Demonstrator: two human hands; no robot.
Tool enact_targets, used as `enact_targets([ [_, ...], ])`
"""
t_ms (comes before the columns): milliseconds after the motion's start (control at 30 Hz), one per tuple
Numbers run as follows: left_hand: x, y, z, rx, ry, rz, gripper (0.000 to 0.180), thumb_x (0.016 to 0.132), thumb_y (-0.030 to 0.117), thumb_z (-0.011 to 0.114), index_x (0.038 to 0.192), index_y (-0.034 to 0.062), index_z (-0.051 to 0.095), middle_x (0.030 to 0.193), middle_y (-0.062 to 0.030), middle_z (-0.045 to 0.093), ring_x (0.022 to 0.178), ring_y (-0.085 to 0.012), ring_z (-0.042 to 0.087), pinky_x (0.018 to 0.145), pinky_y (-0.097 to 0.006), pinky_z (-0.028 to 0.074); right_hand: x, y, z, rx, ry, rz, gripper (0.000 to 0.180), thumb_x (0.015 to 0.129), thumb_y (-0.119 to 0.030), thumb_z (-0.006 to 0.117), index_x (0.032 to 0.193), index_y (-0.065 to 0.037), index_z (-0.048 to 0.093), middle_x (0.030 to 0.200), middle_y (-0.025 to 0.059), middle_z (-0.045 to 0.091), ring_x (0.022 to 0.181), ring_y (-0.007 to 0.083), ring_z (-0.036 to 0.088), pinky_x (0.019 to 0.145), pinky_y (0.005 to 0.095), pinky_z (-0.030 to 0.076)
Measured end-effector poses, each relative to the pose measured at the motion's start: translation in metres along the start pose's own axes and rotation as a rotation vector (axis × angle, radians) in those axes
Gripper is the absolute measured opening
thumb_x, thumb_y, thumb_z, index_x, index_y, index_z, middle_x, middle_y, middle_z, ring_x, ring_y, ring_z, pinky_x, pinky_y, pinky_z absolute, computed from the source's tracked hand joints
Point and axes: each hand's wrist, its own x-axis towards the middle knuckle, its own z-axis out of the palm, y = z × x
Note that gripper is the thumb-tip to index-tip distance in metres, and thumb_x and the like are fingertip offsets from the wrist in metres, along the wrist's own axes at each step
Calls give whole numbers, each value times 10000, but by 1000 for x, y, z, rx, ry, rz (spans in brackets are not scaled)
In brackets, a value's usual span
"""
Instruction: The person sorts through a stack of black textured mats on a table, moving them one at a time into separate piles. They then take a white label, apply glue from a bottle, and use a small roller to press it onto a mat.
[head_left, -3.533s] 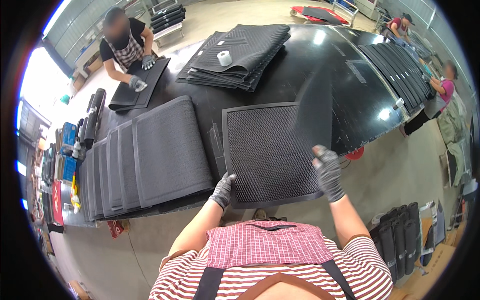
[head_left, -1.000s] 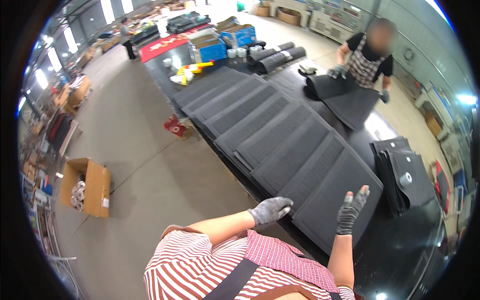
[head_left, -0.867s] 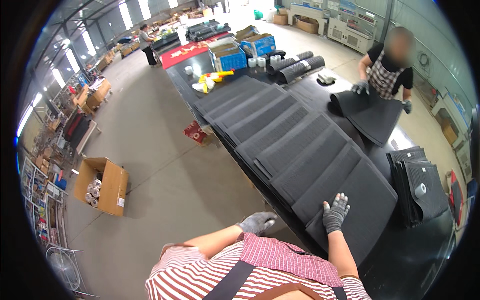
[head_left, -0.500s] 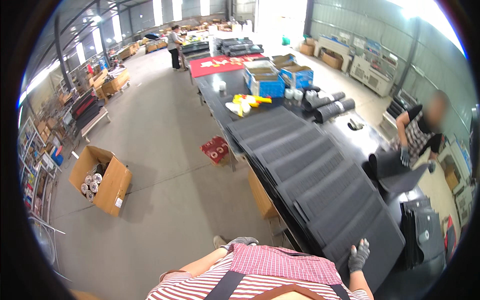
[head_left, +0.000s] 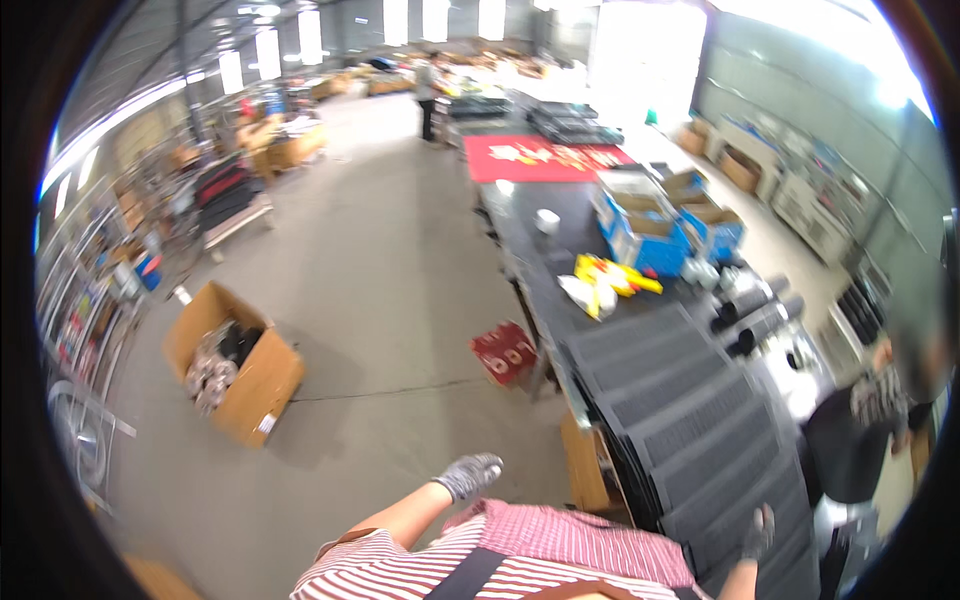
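Observation:
My left hand in a grey glove hangs over the concrete floor, away from the table, fingers loosely curled with nothing in it. Gloved too, my right hand is low at the right, beside the near end of a row of overlapping black mats laid on the long black table. It holds nothing. I cannot see whether it touches the mat under it.
An open cardboard box stands on the floor at the left. A red crate and a wooden box sit by the table. Blue bins, yellow items and black rolls are on the table. A person works at the right.
My view has swung left, away from the table toward the open floor. Both hands have come off the mats; the left one now hangs over the floor.

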Motion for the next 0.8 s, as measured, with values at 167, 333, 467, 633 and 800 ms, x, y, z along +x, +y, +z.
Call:
enact_targets([
  [167,83,42,-11,-169,37,-34,288,881,212,609,1114,44,632,1088,-154,658,1013,-285,626,901,-351,475,79,-104,124,395,-144,-100,336,876,-175,631,1173,-21,611,1113,87,652,1039,177,596,916,291,444],
  [333,150,56,-50,-148,-30,-50,283,881,168,613,1135,44,626,1075,-148,665,987,-275,634,891,-341,480,111,-243,268,629,-461,-62,256,869,-142,633,1110,-55,649,938,6,653,855,116,592,779,258,482],
  [467,248,35,-77,-206,-20,-5,267,895,151,599,1136,40,624,1028,-120,673,946,-168,616,878,-300,472,127,-312,367,363,-468,-278,276,859,-185,608,1103,-60,641,948,99,691,858,232,661,789,336,508],
  [633,405,36,-95,-124,49,249,284,896,119,593,1163,22,595,1144,-143,632,1072,-246,602,947,-329,461,149,-382,461,45,-467,-261,298,844,-120,570,1131,-53,612,953,146,672,842,278,652,773,347,507],
  [800,528,65,-77,60,115,502,300,853,117,597,1136,18,577,1105,-195,602,1078,-357,551,954,-408,439,176,-408,533,-148,-471,-288,483,819,-223,571,1255,-33,483,1123,217,589,1029,353,583,886,427,471],
])
